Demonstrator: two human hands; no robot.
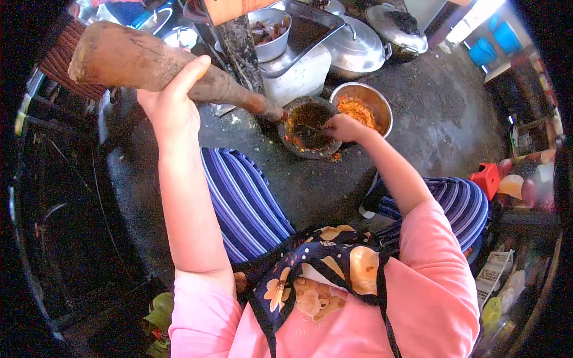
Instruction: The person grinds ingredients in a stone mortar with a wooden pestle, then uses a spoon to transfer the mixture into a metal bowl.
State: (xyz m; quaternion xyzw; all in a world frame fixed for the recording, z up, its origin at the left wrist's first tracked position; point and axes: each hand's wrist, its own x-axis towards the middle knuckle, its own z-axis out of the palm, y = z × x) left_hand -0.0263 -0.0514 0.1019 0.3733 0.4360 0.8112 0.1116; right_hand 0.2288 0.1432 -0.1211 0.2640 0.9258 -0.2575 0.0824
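Note:
My left hand [173, 95] is wrapped round a thick wooden pestle [137, 56], held slanting with its wide end at the upper left. The pestle's narrow, stained end touches or lies close by the left rim of a dark mortar [310, 152], where red and orange bits cling to the wall. Over the mortar's right side is my right hand [341, 128], fingers closed on a thin utensil that dips inside; most of it is hidden. Just behind that hand stands a metal bowl [387, 113] holding an orange-red shredded or crushed mixture [357, 112].
Beyond the mortar are a white block [301, 77], a wooden post [243, 53], a pot with dark pieces [277, 45] and a large lidded pot [355, 48]. A red stool [486, 181] stands at the right. Small scraps lie on the dark floor [322, 191].

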